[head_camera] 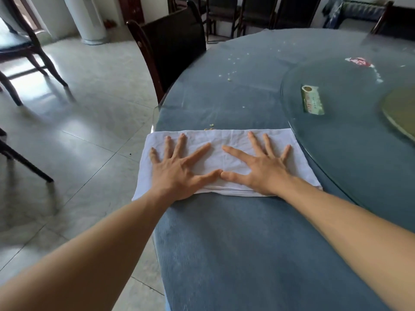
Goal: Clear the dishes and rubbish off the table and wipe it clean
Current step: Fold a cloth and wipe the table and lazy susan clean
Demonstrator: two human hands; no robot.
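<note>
A folded white cloth [224, 140] lies flat on the round table [247, 243], which has a blue covering under glass. My left hand [179, 171] and my right hand [258, 169] press on the cloth side by side, fingers spread, thumbs nearly touching. The cloth's left end hangs slightly over the table's edge. Small yellowish crumbs [211, 127] sit just beyond the cloth's far edge, and more crumbs [231, 74] are scattered farther back. A green packet [312, 100] and a red-and-white wrapper [359, 61] lie on the glass turntable [336, 140].
A dark wooden chair [170, 46] stands against the table's far left edge. More chairs stand on the tiled floor [78, 108] at left and along the back wall. A yellowish disc [399, 108] sits at the turntable's centre, far right.
</note>
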